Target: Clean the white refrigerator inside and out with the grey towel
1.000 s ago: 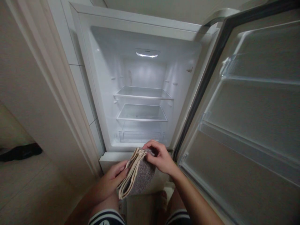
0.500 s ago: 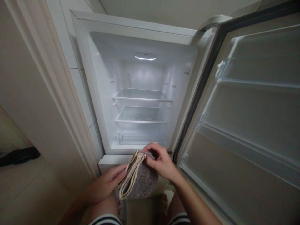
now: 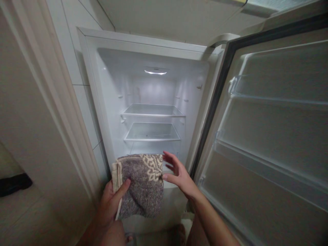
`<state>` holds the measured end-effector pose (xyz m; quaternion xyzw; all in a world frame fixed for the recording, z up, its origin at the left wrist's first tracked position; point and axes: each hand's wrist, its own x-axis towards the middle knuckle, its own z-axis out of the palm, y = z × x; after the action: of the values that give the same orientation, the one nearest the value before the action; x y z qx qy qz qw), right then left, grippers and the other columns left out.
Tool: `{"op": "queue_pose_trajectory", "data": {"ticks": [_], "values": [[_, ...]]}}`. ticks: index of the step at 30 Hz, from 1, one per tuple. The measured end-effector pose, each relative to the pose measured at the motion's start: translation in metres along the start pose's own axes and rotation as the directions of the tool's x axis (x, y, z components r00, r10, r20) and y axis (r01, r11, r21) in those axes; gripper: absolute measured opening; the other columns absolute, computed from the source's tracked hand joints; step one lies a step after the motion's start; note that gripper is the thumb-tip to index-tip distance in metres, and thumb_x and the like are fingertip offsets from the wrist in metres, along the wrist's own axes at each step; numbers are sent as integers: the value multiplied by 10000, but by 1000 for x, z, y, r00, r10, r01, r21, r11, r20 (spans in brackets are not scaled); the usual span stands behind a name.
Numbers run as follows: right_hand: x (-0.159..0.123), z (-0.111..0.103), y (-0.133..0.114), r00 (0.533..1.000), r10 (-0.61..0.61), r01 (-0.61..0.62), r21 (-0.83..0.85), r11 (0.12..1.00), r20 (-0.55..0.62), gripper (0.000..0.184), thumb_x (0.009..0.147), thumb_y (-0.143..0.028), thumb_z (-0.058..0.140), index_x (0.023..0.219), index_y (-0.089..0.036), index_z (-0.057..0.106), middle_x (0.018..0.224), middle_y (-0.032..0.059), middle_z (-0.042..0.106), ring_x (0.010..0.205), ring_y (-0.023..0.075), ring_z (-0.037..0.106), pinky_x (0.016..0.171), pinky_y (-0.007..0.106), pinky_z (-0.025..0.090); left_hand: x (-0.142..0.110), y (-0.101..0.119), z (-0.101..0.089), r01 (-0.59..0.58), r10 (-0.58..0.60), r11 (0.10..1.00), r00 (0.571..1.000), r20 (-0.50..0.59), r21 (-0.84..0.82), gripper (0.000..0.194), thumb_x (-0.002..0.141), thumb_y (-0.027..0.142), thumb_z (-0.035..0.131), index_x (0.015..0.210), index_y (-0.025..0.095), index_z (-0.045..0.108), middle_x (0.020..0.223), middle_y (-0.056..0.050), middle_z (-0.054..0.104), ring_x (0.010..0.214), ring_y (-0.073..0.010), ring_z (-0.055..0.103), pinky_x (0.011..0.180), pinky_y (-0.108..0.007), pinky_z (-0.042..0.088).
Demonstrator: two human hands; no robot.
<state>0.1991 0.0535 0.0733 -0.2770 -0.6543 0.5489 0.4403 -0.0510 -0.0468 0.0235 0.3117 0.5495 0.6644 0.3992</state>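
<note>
A folded grey-brown towel (image 3: 140,188) with a cream pattern at its upper right corner is held up before the open fridge. My left hand (image 3: 115,198) grips its folded left edge, thumb across the front and the other fingers behind. At the towel's right edge is my right hand (image 3: 178,172), its fingers and thumb spread apart; whether a fingertip touches the cloth I cannot tell. Behind the towel, the fridge (image 3: 102,102) shows two glass shelves, an upper shelf (image 3: 153,110) and a lower shelf (image 3: 152,131). The towel hides most of the drawer area below them.
The fridge door (image 3: 269,130) stands wide open on the right, with clear door racks (image 3: 256,164). A lamp (image 3: 155,71) glows at the fridge ceiling. On the left are a door frame (image 3: 56,85) and a black object (image 3: 15,184). My knees are below.
The towel has been raised and turned so its broad patterned side faces me. My left hand has shifted its grip along the fold, and my right hand has opened off the towel's edge.
</note>
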Motion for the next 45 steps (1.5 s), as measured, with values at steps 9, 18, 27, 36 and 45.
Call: {"op": "queue_pose_trajectory", "data": {"ticks": [9,18,27,36,45], "values": [[24,52,15,909,385,-281,448,849,-159,605,672,-485,874,1158,-196,657,941,85,785,809,263,752,756,377,608,41,10,35,-189,184,981,978,94,48,758,832,744,803,1390,239,710,1239,-104,812,1234,-307,746,1090,-401,582],[188,21,-123,611,-623,182,-678,712,-489,275,893,-367,625,1002,-143,743,1094,127,708,1079,276,640,1052,456,540,113,-77,-15,-561,328,630,819,471,536,415,1058,534,540,1286,291,787,1214,-113,822,1164,-314,773,1057,-478,607],[335,1,-105,997,71,-11,-974,225,5,863,925,-884,614,1609,-357,606,1715,122,485,1568,428,452,1310,702,262,170,-132,-96,-918,-160,1,391,907,396,1022,880,358,846,1744,471,312,1840,-13,269,1684,-382,330,1379,-570,312],[417,-30,-94,972,173,-158,-987,-5,-156,804,1072,-788,336,1775,-399,303,1863,112,155,1707,501,158,1332,766,141,195,-163,-99,-940,34,-306,146,989,150,1009,907,412,875,1752,389,326,1793,22,426,1578,-283,492,1303,-410,409],[505,72,-64,981,121,151,-988,-1,150,719,1082,-703,321,1672,-343,520,1776,102,368,1618,450,354,1295,690,356,204,-174,-105,-851,130,-517,30,991,94,669,1032,434,730,1658,406,497,1796,64,423,1541,-222,512,1229,-355,449]]}}
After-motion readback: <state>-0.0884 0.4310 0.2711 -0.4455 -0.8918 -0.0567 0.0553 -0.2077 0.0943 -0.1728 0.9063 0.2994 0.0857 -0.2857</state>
